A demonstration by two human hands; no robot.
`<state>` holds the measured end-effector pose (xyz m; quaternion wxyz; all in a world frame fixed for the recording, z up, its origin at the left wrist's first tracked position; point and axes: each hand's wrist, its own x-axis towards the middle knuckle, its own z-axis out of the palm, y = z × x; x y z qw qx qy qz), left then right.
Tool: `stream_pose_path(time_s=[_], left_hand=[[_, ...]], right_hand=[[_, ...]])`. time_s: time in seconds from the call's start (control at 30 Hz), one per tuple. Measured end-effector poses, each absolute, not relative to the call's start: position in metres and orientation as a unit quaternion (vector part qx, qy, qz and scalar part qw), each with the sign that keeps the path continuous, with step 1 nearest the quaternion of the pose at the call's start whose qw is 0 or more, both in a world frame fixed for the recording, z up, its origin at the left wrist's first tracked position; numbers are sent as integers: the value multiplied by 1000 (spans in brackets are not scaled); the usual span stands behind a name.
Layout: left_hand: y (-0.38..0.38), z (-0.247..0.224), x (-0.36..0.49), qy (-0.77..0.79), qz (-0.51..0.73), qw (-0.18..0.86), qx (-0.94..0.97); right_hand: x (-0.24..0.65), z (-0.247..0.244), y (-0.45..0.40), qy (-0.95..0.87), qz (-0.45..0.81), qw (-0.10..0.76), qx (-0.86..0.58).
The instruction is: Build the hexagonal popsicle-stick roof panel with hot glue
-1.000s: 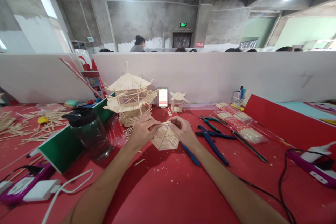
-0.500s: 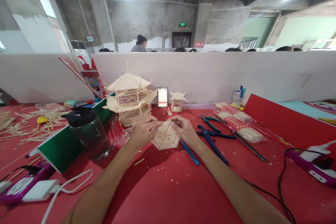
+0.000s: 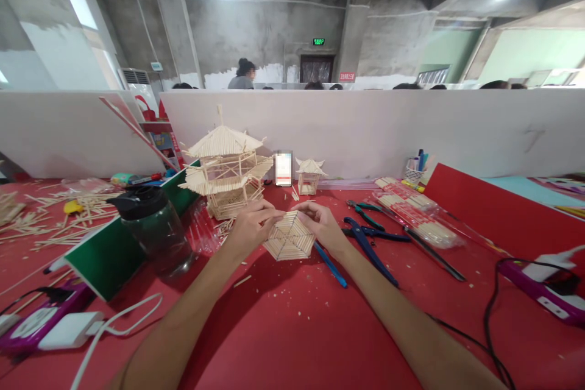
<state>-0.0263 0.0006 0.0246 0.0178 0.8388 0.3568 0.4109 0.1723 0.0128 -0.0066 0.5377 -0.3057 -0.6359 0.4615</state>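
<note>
Between my hands is a hexagonal panel of thin wooden sticks (image 3: 290,237), its rows running round a centre, with dark lines along the spokes. My left hand (image 3: 250,225) grips its upper left edge with fingers closed. My right hand (image 3: 322,225) pinches the upper right edge between thumb and fingers. Behind my left hand stands a tiered stick pavilion (image 3: 226,173). A smaller stick pavilion (image 3: 309,178) stands beyond the panel, beside a lit phone screen (image 3: 284,169). Just below my right hand lies a blue pen (image 3: 333,268).
Right of my hands lie blue-handled cutters (image 3: 372,250), green-handled pliers (image 3: 368,216), a long dark tool (image 3: 436,256) and bagged sticks (image 3: 420,216). A water bottle (image 3: 153,234) and a green board (image 3: 107,268) stand left. Power strips (image 3: 548,295) sit at both sides. A white partition (image 3: 365,128) crosses behind.
Almost nothing differs. The panel has tilted very slightly, while both hands keep their hold in the same place.
</note>
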Motion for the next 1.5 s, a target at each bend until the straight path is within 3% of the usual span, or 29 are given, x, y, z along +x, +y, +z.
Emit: stream_pose_path(time_s=[0.23, 0.53, 1.27, 1.5], left_hand=[[-1, 26, -26, 346, 411, 56, 842], [16, 29, -45, 407, 429, 283, 756], [23, 13, -31, 445, 441, 322, 709], [24, 11, -30, 444, 452, 349, 690]], right_hand=[[168, -5, 9, -627, 430, 559, -332], [171, -9, 15, -588, 456, 564, -358], [172, -18, 25, -458, 619, 565, -297], [168, -18, 23, -470, 571, 588, -328]])
